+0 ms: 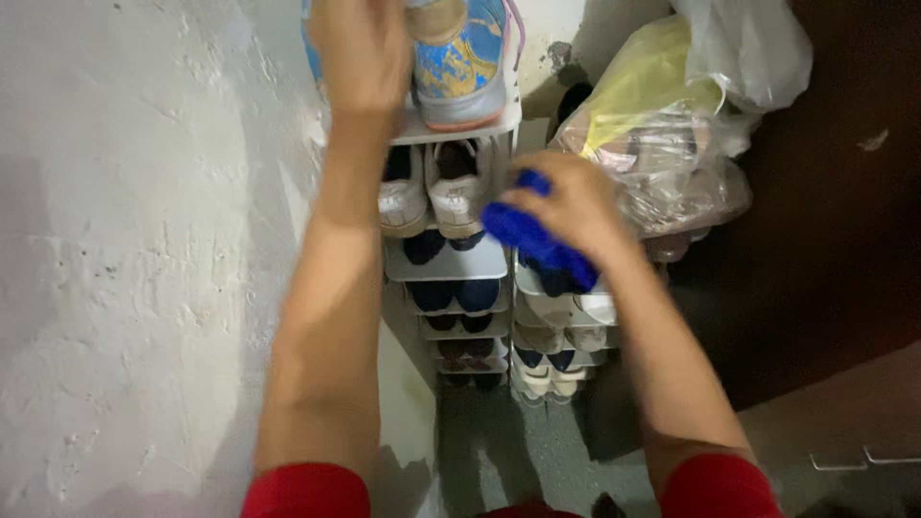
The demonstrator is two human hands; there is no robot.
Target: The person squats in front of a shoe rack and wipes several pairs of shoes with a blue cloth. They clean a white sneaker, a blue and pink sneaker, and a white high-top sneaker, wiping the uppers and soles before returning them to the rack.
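I look down a tall white shoe rack (460,129) against a rough white wall. My left hand (360,53) reaches to the top shelf and grips a shoe there, next to a blue and yellow sneaker (465,62). My right hand (576,206) is closed around a bright blue cloth (528,240), held in front of the rack beside the second shelf. A pair of white sneakers (432,187) sits on that second shelf. Dark blue shoes (451,293) fill the lower shelves.
A second stack of shelves with white and dark shoes (561,336) stands to the right. Plastic bags (672,125), one yellow and others clear, are piled at upper right. A dark wooden door (835,240) is at far right. Grey floor (508,451) lies below.
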